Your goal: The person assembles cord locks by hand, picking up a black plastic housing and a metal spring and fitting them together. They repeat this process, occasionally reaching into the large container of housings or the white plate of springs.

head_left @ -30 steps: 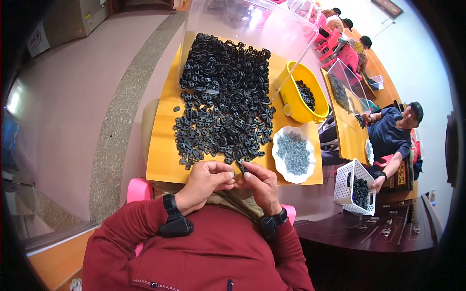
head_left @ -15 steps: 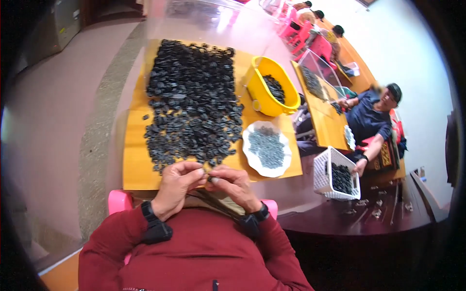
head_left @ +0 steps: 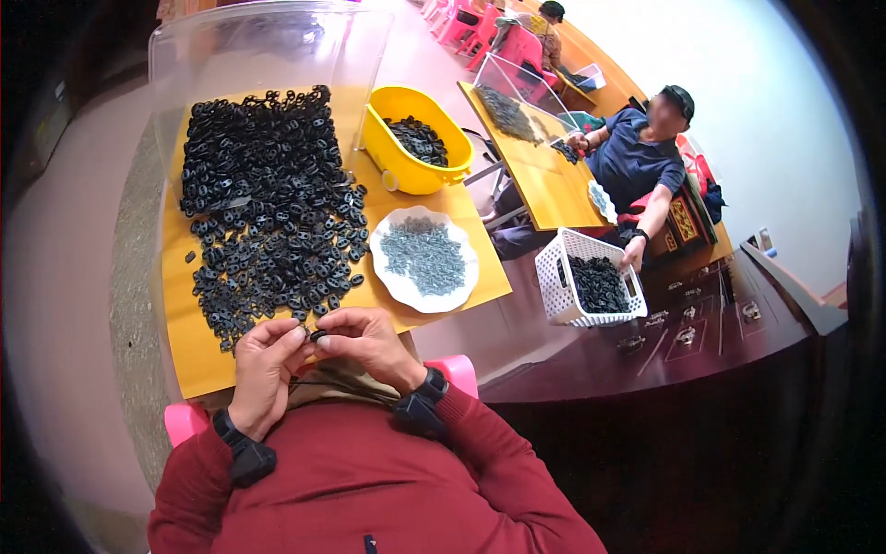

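At the table's near edge my left hand (head_left: 265, 367) and my right hand (head_left: 367, 347) meet fingertip to fingertip, both pinched. Between my right thumb and fingers is a small black oval piece (head_left: 317, 335). My left thumb and forefinger press together on something tiny beside it, too small to make out. Just beyond my hands spreads a large heap of black oval pieces with two holes (head_left: 277, 245). Right of the heap, a white scalloped plate (head_left: 380, 242) carries many small grey-blue slender parts (head_left: 426, 258).
Behind the plate stands a yellow tub (head_left: 374, 138) with black pieces inside. A clear plastic guard (head_left: 268, 46) rises over the heap's far part. To the right, a seated co-worker (head_left: 637, 152) holds a white basket (head_left: 558, 295) of black pieces beside another table (head_left: 554, 208).
My view has swung to the right, so the table and heap sit further left in it. My hands stay pinched together, and the black piece shows more plainly.
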Available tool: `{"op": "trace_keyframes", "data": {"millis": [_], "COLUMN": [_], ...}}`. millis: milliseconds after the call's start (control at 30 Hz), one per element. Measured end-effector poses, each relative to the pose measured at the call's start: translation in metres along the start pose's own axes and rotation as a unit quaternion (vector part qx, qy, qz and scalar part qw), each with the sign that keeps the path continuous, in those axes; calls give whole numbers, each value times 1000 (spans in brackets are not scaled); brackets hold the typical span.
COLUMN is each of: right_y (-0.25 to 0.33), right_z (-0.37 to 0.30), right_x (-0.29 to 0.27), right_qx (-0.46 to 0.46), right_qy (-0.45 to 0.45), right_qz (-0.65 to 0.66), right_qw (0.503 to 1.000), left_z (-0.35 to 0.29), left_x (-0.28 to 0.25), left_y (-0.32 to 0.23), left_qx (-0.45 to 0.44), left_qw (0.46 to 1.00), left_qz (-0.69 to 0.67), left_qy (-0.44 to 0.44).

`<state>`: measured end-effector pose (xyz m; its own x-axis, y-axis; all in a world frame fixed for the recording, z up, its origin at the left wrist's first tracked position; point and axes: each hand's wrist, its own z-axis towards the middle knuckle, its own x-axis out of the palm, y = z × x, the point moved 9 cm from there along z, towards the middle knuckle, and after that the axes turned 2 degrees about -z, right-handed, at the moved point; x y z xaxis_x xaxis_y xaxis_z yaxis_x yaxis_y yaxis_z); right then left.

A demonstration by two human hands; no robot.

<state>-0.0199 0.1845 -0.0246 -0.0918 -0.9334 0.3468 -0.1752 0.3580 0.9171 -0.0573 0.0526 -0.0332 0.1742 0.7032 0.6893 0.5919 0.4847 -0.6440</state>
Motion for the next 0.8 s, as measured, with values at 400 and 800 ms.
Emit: {"op": "trace_keyframes", "data": {"millis": [400, 800], "right_y": [-4, 2], "right_z": [5, 4], "right_x": [-4, -9], "right_qx": [1, -45], "right_qy": [9, -10], "right_qz": [19, -40], "right_qw": [1000, 998], "left_z": [-6, -4], "left_x": [-9, -2], "left_y": [-8, -1], "left_qx": [5, -18], "left_qw": [999, 999], "left_qz": [21, 43], "left_qy": [-35, 6]}}
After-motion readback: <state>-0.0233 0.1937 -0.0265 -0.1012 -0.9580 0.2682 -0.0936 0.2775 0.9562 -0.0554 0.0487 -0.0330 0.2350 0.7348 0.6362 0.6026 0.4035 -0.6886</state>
